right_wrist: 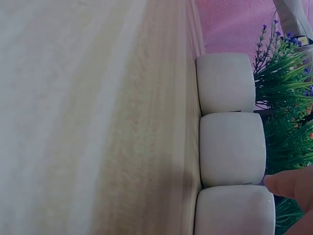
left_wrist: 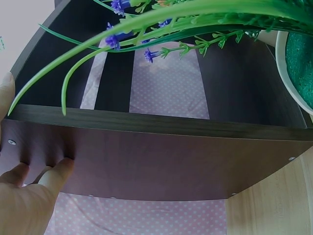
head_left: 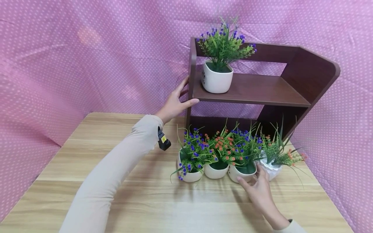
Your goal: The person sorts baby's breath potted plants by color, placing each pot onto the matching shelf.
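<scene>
My left hand [head_left: 174, 104] grips the left side panel of the dark brown wooden shelf [head_left: 259, 87], its thumb at the front edge and its fingers on the outer face [left_wrist: 122, 161]. On the table, my right hand [head_left: 260, 191] holds a white flower pot [head_left: 242, 173] with blue flowers, thumb near the front rim and fingers at its right side. That pot is third in a row. To its left stand a pot with orange flowers [head_left: 216, 171] and one with blue flowers [head_left: 190, 176]. At the right end sits a pot in crinkled white wrapping [head_left: 272, 170].
Another white pot [head_left: 217, 81] with purple flowers stands on the upper board, at its left end. The row of pots lies just in front of the shelf's lower level on the wood-grain table [head_left: 67, 161]. Pink dotted cloth [head_left: 116, 58] hangs behind and at both sides.
</scene>
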Demonstrator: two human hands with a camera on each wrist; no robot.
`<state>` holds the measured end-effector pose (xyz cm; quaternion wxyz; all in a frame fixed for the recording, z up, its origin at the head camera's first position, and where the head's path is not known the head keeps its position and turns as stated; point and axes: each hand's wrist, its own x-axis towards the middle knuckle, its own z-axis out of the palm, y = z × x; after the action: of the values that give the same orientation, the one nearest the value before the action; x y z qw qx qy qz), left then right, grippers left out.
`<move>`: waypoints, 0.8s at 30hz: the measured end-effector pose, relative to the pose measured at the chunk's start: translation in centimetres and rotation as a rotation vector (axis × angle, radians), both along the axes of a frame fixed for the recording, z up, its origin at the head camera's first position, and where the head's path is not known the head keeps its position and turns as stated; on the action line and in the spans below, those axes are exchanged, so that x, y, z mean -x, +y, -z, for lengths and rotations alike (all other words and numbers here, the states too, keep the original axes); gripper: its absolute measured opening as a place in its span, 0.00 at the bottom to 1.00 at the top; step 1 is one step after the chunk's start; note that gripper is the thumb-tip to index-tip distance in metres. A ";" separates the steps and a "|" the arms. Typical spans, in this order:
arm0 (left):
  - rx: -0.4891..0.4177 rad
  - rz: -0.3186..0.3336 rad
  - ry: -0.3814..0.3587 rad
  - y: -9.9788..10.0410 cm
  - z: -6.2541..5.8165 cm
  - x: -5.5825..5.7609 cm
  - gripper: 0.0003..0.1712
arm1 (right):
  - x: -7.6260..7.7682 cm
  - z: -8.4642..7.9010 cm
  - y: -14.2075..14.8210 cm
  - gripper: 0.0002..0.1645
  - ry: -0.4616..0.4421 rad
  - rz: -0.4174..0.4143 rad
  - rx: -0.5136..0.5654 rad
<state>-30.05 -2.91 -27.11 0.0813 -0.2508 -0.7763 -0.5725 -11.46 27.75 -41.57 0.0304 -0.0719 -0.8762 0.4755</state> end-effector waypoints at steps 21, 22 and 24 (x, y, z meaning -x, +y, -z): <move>0.004 0.003 -0.011 0.0 0.0 -0.1 0.51 | 1.1 0.9 -0.5 0.58 0.049 0.043 0.016; 0.002 0.003 -0.008 0.0 0.0 -0.1 0.51 | 1.0 0.8 -0.5 0.58 0.048 0.041 0.025; -0.002 0.003 -0.003 0.0 0.0 -0.2 0.51 | 0.9 0.8 -0.5 0.58 0.045 0.039 0.041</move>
<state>-29.87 -2.86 -27.08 0.0797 -0.2512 -0.7754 -0.5739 -12.37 27.30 -42.36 0.0578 -0.0791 -0.8639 0.4941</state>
